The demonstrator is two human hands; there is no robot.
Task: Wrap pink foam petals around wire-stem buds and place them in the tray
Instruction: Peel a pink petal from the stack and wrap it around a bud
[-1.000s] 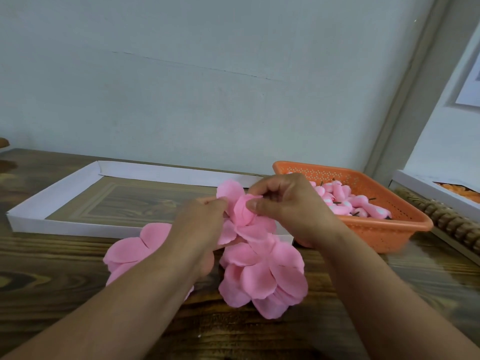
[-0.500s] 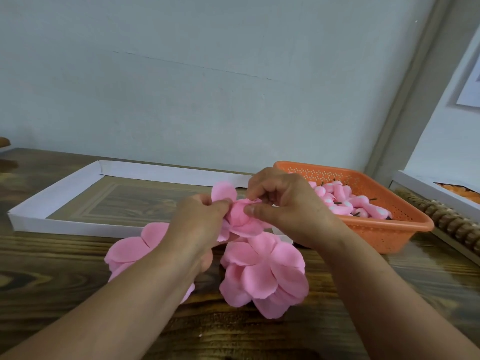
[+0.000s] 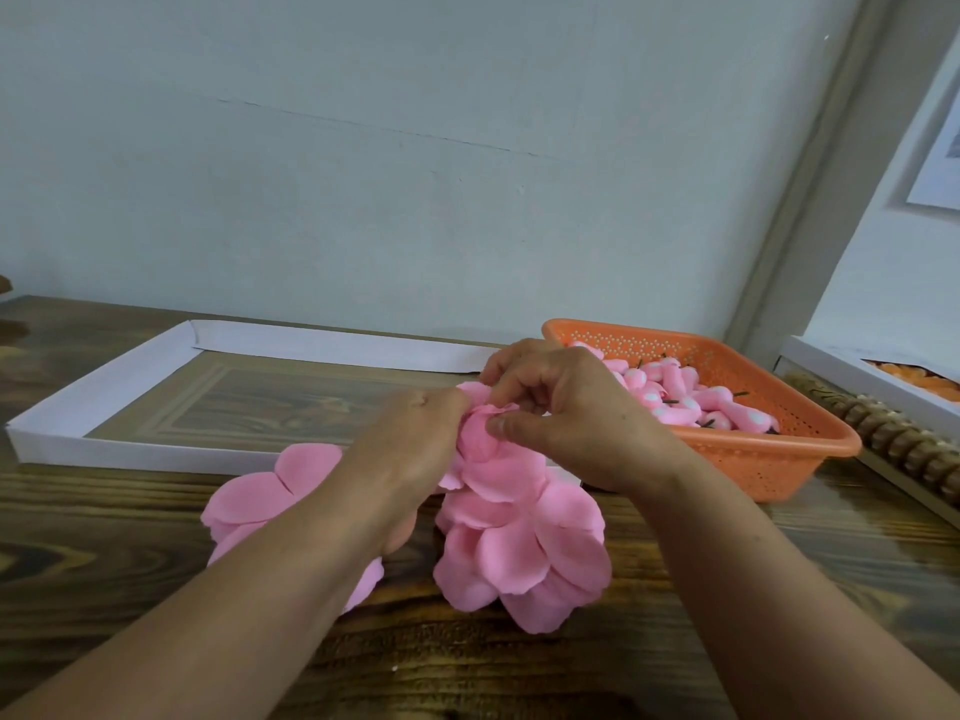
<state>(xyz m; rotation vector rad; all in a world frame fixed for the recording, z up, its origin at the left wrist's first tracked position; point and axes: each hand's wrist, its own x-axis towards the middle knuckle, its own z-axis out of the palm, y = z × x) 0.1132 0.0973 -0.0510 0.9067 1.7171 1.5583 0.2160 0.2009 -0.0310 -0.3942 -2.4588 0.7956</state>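
Observation:
My left hand (image 3: pixel 410 444) and my right hand (image 3: pixel 566 407) meet over the table, both pinching a pink foam petal piece (image 3: pixel 480 433) that is folded around something hidden between the fingers. Below them a pile of loose pink petals (image 3: pixel 524 553) lies on the wooden table, with a second pile (image 3: pixel 260 501) partly under my left forearm. A white cardboard tray (image 3: pixel 104 387) with a bare bottom lies behind at the left. An orange plastic basket (image 3: pixel 769 459) at the right holds several pink buds on wire stems (image 3: pixel 701 402).
The wooden table (image 3: pixel 104 589) runs to a pale wall at the back. At the far right stand a white box with orange items (image 3: pixel 893 376) and a row of brown beads (image 3: pixel 904 444).
The petal piece has been drawn tighter between my fingers and sits lower, closer to the pile. My right thumb has come over its front. Both hands shifted slightly.

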